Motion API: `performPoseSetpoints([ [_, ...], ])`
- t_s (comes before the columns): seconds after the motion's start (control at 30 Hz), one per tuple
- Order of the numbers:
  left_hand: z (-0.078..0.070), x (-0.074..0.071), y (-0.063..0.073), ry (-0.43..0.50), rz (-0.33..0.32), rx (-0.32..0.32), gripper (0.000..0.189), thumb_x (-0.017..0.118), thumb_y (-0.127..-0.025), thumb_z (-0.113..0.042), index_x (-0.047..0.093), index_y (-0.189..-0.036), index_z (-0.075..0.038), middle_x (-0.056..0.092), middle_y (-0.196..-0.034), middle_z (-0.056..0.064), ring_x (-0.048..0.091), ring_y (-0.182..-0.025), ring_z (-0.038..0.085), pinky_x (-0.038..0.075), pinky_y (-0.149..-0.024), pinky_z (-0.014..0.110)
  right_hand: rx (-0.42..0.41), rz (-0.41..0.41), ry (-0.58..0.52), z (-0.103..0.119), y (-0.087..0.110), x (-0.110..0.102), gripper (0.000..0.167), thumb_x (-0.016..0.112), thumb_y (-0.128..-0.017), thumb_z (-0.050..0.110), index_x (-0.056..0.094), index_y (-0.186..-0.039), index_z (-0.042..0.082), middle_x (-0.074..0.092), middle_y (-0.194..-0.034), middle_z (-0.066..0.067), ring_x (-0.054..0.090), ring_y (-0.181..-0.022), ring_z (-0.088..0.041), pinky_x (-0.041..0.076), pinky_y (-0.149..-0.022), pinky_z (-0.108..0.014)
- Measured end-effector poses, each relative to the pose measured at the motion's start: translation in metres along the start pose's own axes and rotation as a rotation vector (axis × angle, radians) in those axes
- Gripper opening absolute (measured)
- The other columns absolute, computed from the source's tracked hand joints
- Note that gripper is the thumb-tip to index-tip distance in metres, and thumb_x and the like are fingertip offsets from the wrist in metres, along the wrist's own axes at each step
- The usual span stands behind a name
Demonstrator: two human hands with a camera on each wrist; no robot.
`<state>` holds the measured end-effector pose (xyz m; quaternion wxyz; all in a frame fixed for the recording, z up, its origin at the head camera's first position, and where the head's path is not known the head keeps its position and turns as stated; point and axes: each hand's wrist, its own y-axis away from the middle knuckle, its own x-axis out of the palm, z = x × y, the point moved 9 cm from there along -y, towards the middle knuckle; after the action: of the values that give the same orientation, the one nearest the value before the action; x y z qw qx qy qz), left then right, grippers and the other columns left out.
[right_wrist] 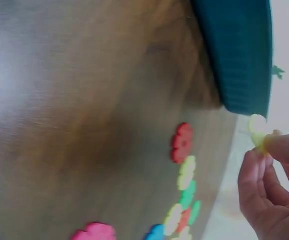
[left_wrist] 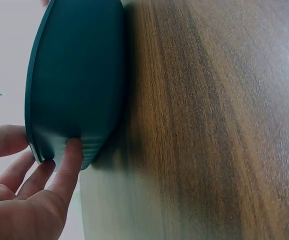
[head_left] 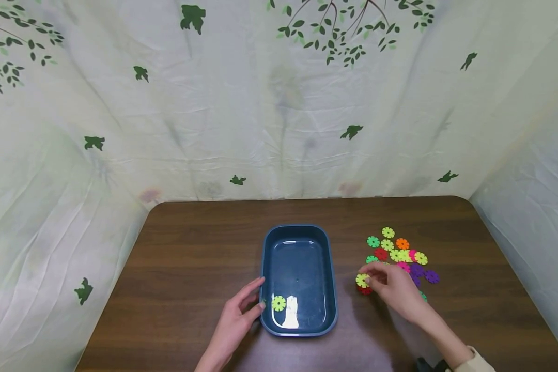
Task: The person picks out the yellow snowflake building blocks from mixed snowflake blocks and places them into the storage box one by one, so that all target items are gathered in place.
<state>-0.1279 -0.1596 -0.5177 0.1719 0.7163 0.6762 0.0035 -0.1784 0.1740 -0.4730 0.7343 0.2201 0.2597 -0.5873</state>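
My left hand [head_left: 234,312] holds the left side of a deep blue plastic tray [head_left: 299,229], its index finger and thumb at the rim. In the left wrist view other fingers [left_wrist: 69,162] touch the outer wall beneath the lip. Inside the tray lies one yellow-green flower-shaped disc [head_left: 278,303]. My right hand [head_left: 395,289] pinches another yellow disc [right_wrist: 258,132] between thumb and fingers, off the table. Just below that disc in the head view a red disc [head_left: 365,291] lies on the table.
Several flower-shaped discs, among them a green one [head_left: 373,241], an orange one [head_left: 402,243] and a purple one [head_left: 432,277], lie in a loose pile right of the tray. The brown wooden table [head_left: 190,258] meets a leaf-patterned cloth [head_left: 260,129] behind.
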Motion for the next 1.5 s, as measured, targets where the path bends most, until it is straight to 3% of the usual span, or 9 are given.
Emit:
performPoseSetpoints([
  [0.37,0.0,0.0,0.0,0.013,-0.003,0.018,0.051,0.063,-0.091,-0.003,0.057,-0.139,-0.017,0.046,-0.148,0.009,0.054,-0.121,0.033,0.051,-0.091,0.04,-0.076,0.139,0.051,0.032,-0.012,-0.002,0.024,0.067,-0.089,-0.002,0.072,-0.101,0.018,0.067,-0.097,0.009,0.06,-0.084,-0.011,0.054,-0.075,-0.028],
  [0.57,-0.001,-0.001,0.002,0.038,-0.005,0.032,0.051,0.064,-0.092,-0.004,0.056,-0.141,-0.016,0.044,-0.149,0.011,0.053,-0.122,0.035,0.051,-0.091,0.041,-0.171,0.224,0.022,0.053,-0.02,-0.001,0.024,0.068,-0.088,-0.002,0.072,-0.102,0.017,0.067,-0.098,0.007,0.059,-0.087,-0.015,0.054,-0.078,-0.029],
  [0.7,0.0,0.0,0.001,0.042,-0.007,0.032,0.052,0.064,-0.091,-0.004,0.056,-0.141,-0.017,0.044,-0.149,0.01,0.053,-0.122,0.035,0.051,-0.092,0.042,-0.19,0.272,0.011,0.06,-0.026,0.005,0.021,0.069,-0.089,0.001,0.072,-0.102,0.017,0.066,-0.097,0.008,0.058,-0.085,-0.016,0.054,-0.078,-0.029],
  [0.9,0.001,-0.001,0.0,0.036,-0.017,0.024,0.051,0.065,-0.091,-0.004,0.057,-0.14,-0.018,0.045,-0.149,0.009,0.053,-0.123,0.034,0.05,-0.093,0.043,-0.192,0.322,-0.007,0.069,-0.035,0.015,0.02,0.065,-0.091,0.0,0.072,-0.103,0.015,0.068,-0.096,0.005,0.061,-0.081,-0.015,0.054,-0.074,-0.028],
  [1.2,-0.001,-0.001,0.001,0.007,-0.015,0.013,0.051,0.064,-0.091,-0.005,0.057,-0.139,-0.019,0.046,-0.148,0.008,0.053,-0.122,0.034,0.05,-0.093,0.043,-0.218,0.471,-0.062,0.087,-0.04,0.041,0.018,0.065,-0.093,0.003,0.073,-0.103,0.015,0.069,-0.097,0.006,0.063,-0.086,-0.014,0.054,-0.075,-0.027],
  [1.5,0.001,-0.001,-0.001,-0.014,-0.01,0.004,0.05,0.062,-0.091,-0.004,0.057,-0.139,-0.019,0.046,-0.148,0.008,0.053,-0.122,0.034,0.05,-0.093,0.044,-0.22,0.549,-0.029,0.097,-0.05,0.065,0.017,0.069,-0.089,0.001,0.073,-0.101,0.013,0.068,-0.092,0.003,0.06,-0.08,-0.017,0.054,-0.071,-0.028],
])
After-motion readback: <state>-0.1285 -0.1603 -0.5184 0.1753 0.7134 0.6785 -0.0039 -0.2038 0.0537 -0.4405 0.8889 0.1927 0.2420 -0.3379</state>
